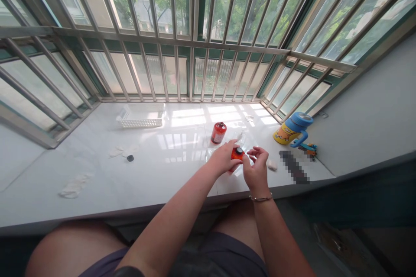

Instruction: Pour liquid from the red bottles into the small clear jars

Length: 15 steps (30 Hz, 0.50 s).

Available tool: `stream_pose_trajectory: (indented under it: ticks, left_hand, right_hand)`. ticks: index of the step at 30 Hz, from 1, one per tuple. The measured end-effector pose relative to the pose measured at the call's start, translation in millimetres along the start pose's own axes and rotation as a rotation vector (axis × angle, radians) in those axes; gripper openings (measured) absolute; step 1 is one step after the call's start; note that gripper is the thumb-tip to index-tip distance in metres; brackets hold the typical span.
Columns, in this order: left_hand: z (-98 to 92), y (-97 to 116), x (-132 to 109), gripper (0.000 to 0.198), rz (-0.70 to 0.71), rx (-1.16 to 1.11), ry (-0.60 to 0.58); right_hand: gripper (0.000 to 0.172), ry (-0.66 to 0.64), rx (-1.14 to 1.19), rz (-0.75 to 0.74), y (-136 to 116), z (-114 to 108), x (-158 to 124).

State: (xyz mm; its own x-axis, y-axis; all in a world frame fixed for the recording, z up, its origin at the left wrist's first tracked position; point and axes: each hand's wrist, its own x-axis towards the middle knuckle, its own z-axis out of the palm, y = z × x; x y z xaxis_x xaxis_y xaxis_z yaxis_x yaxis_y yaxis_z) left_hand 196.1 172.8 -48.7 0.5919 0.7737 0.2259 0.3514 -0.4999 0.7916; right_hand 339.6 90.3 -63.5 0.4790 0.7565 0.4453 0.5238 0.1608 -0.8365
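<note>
My left hand point(225, 158) is wrapped round a red bottle point(236, 155) with a black cap, standing near the front of the white sill. My right hand point(256, 163) is just right of that bottle, its fingers apart and curled a little, with nothing visible in them. Behind my left hand stands a second red bottle point(219, 133) with a pale label and a dark neck. A clear plastic piece point(241, 137) lies behind the held bottle. Close to the right hand is a small whitish lump point(271, 165).
A white basket point(142, 122) sits at the back left. On the left lie a small black piece point(130, 158) and a crumpled white tissue or cloth point(75, 185). To the right are a blue and yellow jug point(291, 130) and colourful small items point(308, 150). Metal bars line the window.
</note>
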Motion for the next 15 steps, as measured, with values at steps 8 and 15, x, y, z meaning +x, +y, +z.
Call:
stream_pose_trajectory:
  ticks: [8,15]
  left_hand:
    - [9.6,0.0,-3.3,0.077,0.025,0.026,-0.047]
    - [7.4,-0.5,-1.9,0.072,-0.053,0.09,-0.024]
  right_hand:
    - [0.054,0.007,-0.071,0.016,2.9,5.2,1.3]
    - [0.04,-0.106,-0.171,-0.017,3.7,2.9,4.3]
